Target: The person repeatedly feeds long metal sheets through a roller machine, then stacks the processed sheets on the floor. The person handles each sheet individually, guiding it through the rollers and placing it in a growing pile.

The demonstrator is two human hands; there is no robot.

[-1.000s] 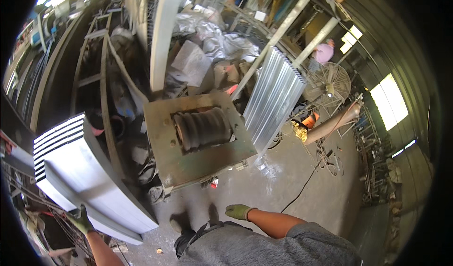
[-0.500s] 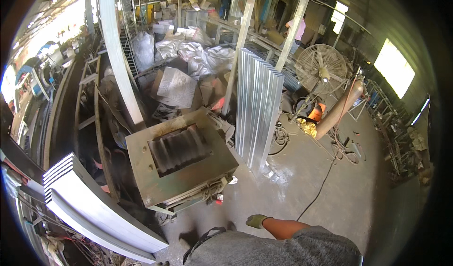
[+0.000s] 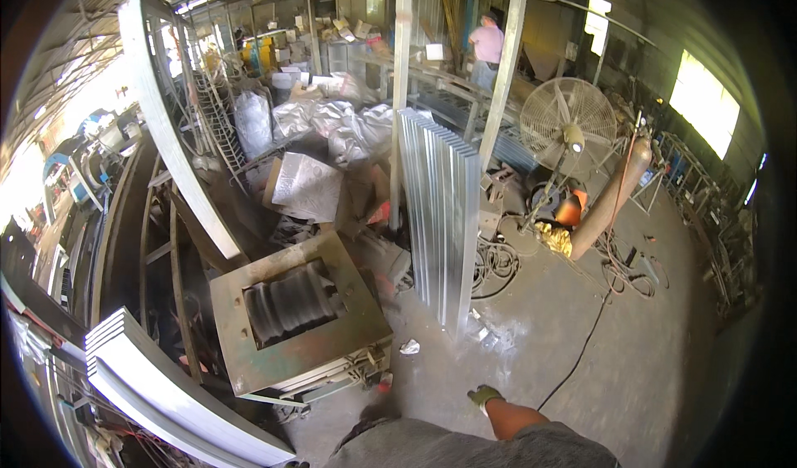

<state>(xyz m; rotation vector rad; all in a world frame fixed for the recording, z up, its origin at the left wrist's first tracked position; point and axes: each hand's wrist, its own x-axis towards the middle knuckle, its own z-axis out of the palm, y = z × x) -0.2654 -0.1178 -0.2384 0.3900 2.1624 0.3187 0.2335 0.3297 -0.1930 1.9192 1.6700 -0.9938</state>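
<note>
My right hand (image 3: 485, 396), in a green work glove, hangs over the grey floor at the lower middle. Its fingers look loosely bent and apart, with nothing visible in them. Of my left hand only a small dark bit seems to show at the lower edge, beside the near end of a stack of curved silver metal channels (image 3: 178, 406); its fingers are hidden. Left of my right hand stands a squat machine with a square metal top (image 3: 357, 314) and a dark grooved roller (image 3: 290, 306) in its opening. Beyond it, long ribbed metal strips (image 3: 436, 219) stand upright against a post.
A large round fan (image 3: 569, 123) stands at the right, beside a leaning brown gas cylinder (image 3: 610, 194). Hoses and a black cable (image 3: 577, 356) lie on the floor. Cartons (image 3: 307, 187) and silvery sacks (image 3: 357, 127) fill the back. A person in pink (image 3: 488, 44) stands far off.
My view has tilted up and shifted, showing more of the back. My right hand has swung rightward in the picture. The distant person shows more fully.
</note>
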